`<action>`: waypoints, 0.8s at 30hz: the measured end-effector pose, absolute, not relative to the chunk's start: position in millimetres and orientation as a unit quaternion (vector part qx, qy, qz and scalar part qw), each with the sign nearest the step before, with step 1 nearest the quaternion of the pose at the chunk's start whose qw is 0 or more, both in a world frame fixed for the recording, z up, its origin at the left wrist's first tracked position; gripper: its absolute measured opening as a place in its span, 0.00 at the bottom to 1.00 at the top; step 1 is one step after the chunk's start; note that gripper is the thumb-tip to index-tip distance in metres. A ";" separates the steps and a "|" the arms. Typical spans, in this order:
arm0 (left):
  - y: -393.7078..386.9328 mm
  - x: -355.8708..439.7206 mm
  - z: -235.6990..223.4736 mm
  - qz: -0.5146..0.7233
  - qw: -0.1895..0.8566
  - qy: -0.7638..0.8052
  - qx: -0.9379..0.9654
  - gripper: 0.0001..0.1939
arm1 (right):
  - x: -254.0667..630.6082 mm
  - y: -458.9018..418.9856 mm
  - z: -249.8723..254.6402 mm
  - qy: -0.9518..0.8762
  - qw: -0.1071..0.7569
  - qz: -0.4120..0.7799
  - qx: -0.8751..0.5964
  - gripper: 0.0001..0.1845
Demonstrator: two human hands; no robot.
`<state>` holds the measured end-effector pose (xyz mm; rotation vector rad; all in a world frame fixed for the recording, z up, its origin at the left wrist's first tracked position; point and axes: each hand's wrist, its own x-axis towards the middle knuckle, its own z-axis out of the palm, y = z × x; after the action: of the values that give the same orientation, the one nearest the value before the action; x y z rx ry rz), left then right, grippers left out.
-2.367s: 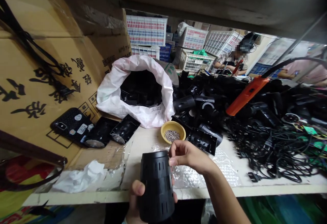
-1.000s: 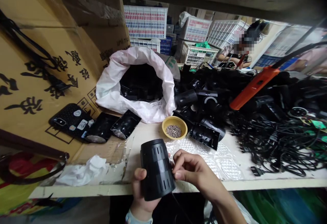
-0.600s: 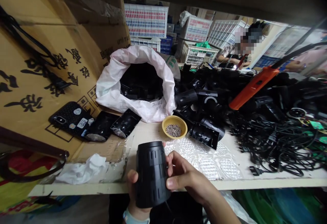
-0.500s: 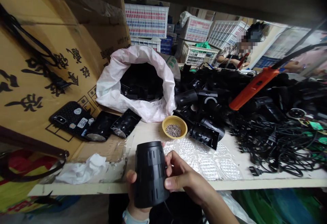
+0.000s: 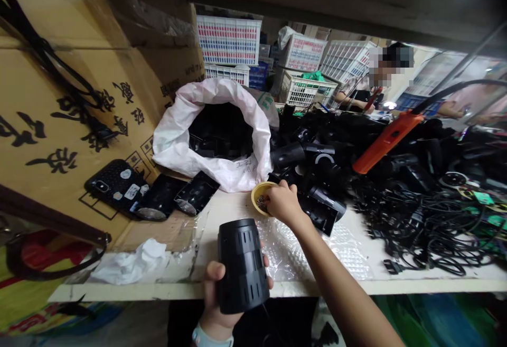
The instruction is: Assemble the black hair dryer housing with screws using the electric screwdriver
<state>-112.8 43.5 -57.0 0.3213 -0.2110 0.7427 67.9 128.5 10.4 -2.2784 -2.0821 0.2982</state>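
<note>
My left hand (image 5: 217, 294) is wrapped round a black cylindrical plastic housing (image 5: 242, 268) with slots round its wall, held tilted over the front edge of the table. A thin cord hangs below it. My right hand (image 5: 283, 203) reaches down into a small yellow bowl (image 5: 256, 193) of small metal screws (image 5: 261, 203). Its fingers are bent together, with the tips hidden among the screws, so what they pinch does not show. Just right of this hand lies an open black housing half (image 5: 322, 215), partly covered by the forearm.
A white sack (image 5: 170, 141) of black parts stands behind. Left are black housing pieces (image 5: 197, 193), a phone (image 5: 114, 186) and crumpled tissue (image 5: 132, 262). Bubble wrap (image 5: 344, 252), piled cords (image 5: 420, 236) and a hanging orange-handled tool (image 5: 388, 141) are right. A person (image 5: 356, 93) sits beyond.
My right hand has let go of the black housing and moved up and forward into the bowl of screws. My left hand keeps the housing, shifted slightly right.
</note>
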 end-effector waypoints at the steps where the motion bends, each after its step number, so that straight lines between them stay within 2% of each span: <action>1: 43.4 -112.8 -57.9 0.356 0.915 -0.100 0.162 0.22 | 66.6 129.0 9.1 -0.669 0.017 0.094 -0.737 0.08; 15: 41.0 -106.8 -59.1 0.386 0.910 -0.065 0.136 0.12 | 71.2 122.4 6.7 -0.683 0.017 0.087 -0.725 0.08; 24: 39.6 -107.9 -61.2 0.375 0.918 -0.041 0.125 0.11 | 72.1 120.7 9.3 -0.685 -0.001 0.083 -0.724 0.05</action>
<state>-107.9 39.6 -61.2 0.2569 -0.0851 0.7708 72.1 120.7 9.3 -2.2759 -2.1532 0.2598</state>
